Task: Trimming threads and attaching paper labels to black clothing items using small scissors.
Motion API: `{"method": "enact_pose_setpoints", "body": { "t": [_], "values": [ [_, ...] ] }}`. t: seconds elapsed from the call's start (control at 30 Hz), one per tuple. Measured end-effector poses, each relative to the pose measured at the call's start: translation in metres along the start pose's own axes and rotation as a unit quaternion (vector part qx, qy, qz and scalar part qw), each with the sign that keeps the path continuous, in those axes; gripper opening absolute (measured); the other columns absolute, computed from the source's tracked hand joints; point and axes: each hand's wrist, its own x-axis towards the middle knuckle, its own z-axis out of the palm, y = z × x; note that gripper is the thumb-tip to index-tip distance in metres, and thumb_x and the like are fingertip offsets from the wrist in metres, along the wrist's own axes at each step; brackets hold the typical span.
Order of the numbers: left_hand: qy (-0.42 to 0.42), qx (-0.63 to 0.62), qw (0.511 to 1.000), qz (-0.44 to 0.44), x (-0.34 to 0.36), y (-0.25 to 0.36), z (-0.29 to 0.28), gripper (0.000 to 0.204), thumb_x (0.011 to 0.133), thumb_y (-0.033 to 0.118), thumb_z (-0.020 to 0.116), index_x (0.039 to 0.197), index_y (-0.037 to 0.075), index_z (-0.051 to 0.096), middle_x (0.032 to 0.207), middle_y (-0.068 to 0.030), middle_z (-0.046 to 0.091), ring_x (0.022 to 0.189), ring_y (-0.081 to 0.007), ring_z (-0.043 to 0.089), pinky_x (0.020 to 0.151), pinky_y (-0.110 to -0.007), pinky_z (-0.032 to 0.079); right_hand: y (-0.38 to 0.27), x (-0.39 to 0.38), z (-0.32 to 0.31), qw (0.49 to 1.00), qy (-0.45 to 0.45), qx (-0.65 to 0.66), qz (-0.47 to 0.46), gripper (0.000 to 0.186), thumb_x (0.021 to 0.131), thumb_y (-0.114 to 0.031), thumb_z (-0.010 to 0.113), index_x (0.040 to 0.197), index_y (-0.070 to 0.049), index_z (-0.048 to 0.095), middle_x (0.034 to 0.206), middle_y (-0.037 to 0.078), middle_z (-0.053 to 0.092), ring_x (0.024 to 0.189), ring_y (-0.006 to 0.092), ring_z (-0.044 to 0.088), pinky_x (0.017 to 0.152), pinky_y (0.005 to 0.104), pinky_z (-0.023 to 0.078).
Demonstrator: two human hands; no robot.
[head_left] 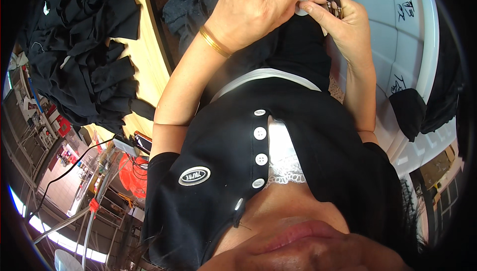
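Note:
My left hand (256, 7), with gold bangles on the wrist, is closed, its fingertips pressed together against those of my right hand. Between the two hands a small whitish piece (301, 9) shows; its kind I cannot make out. My right hand (350, 30) is closed too, with thread snips (336, 3) held among its fingers, their dark pointed blades sticking up. Black cloth (298, 42) lies below the hands, over my lap. What the left fingertips grip is mostly hidden.
On the left, a pale wooden table (149, 47) carries heaped black cloth pieces (84, 57) and a phone (143, 142). To the right stands a large pale-blue plastic bin (427, 57), with black cloth (408, 112) over its rim. A red bag (131, 176) hangs at lower left near cables.

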Motion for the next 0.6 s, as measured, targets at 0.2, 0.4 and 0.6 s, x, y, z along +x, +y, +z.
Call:
{"method": "enact_pose_setpoints", "body": {
  "t": [0.2, 0.4, 0.6],
  "values": [
    [0.080, -0.094, 0.992, 0.015, 0.008, -0.007, 0.013, 0.014, 0.079, 0.000, 0.068, 0.092, 0.001, 0.063, 0.089, -0.0114, 0.062, 0.083, -0.0293, 0.063, 0.089, -0.042, 0.050, 0.008, -0.004, -0.010, 0.999, -0.028, -0.038, 0.006, 0.014, 0.088, -0.012, 0.074, 0.099, -0.002, 0.074, 0.070, -0.005, 0.064, 0.057, -0.0016, 0.047, 0.048, 0.0172, 0.032],
    [-0.004, -0.244, 0.961, -0.134, 0.013, -0.002, 0.014, 0.011, 0.083, 0.000, 0.065, 0.093, 0.000, 0.063, 0.091, -0.0162, 0.062, 0.085, -0.0349, 0.062, 0.076, -0.038, 0.052, 0.016, -0.014, -0.021, 0.998, -0.006, -0.050, 0.028, 0.014, 0.087, -0.011, 0.074, 0.098, -0.002, 0.074, 0.063, -0.008, 0.055, 0.055, -0.0018, 0.043, 0.047, 0.0184, 0.030],
    [-0.014, -0.215, 0.975, -0.059, 0.036, -0.002, 0.032, 0.007, 0.086, 0.004, 0.062, 0.090, -0.001, 0.062, 0.088, -0.0170, 0.060, 0.083, -0.0366, 0.062, 0.075, -0.040, 0.051, 0.020, -0.023, -0.039, 0.997, 0.030, -0.061, 0.045, 0.013, 0.087, -0.010, 0.073, 0.097, -0.001, 0.074, 0.062, -0.009, 0.053, 0.054, -0.0017, 0.041, 0.047, 0.0180, 0.028]
  ]
}}
